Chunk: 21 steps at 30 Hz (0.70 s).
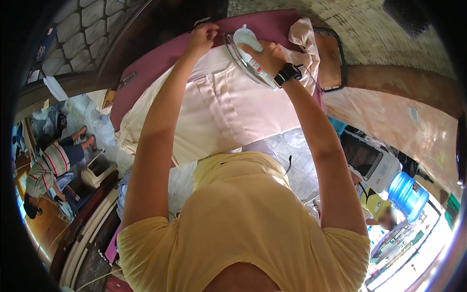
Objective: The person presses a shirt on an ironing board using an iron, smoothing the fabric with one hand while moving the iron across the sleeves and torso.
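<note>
One head view covered the scene. Surroundings: a maroon ironing board [160, 61], a blue water bottle [407, 194] at lower right, and a seated person [51, 168] at left; the wearer's forearms crossed part of the board. A pale pink garment [228, 109] lay flat across the board. The right hand [267, 57] was clamped on a white iron [249, 54] resting on the garment's far edge. The left hand [203, 36] pinched that edge, fingers together.
</note>
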Each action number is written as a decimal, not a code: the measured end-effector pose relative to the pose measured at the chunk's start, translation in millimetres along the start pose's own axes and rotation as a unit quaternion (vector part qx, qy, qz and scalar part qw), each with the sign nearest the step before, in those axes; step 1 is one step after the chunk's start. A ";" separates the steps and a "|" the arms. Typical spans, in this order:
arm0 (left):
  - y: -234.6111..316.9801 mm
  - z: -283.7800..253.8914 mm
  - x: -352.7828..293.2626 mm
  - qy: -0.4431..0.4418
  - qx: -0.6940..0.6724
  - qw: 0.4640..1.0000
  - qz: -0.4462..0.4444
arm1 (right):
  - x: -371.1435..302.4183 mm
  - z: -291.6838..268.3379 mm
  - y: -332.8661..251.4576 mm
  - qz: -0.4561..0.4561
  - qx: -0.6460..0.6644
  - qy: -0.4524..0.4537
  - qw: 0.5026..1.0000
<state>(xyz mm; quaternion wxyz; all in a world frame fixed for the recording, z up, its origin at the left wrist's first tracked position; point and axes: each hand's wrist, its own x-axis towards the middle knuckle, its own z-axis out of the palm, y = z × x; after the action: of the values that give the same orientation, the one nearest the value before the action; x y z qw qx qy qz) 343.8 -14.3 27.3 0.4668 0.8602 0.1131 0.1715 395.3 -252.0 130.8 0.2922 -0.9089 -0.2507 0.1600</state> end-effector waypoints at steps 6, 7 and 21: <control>28.6 -11.8 -105.9 0.008 0.098 0.995 0.012 | 19.6 10.7 -14.7 0.030 -0.032 -0.009 0.999; 32.7 -6.9 -115.9 0.001 0.155 0.988 0.005 | 18.1 13.5 -12.0 0.006 -0.057 -0.009 0.998; 38.1 15.8 -141.7 0.016 0.269 0.960 -0.077 | 20.9 13.1 -26.0 0.010 -0.100 -0.046 0.994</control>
<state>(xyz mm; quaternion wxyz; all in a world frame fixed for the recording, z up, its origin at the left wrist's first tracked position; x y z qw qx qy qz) 221.7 -97.1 24.6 0.2277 0.9400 0.2282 0.1119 397.3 -216.4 133.5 0.1865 -0.9279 -0.2691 0.1784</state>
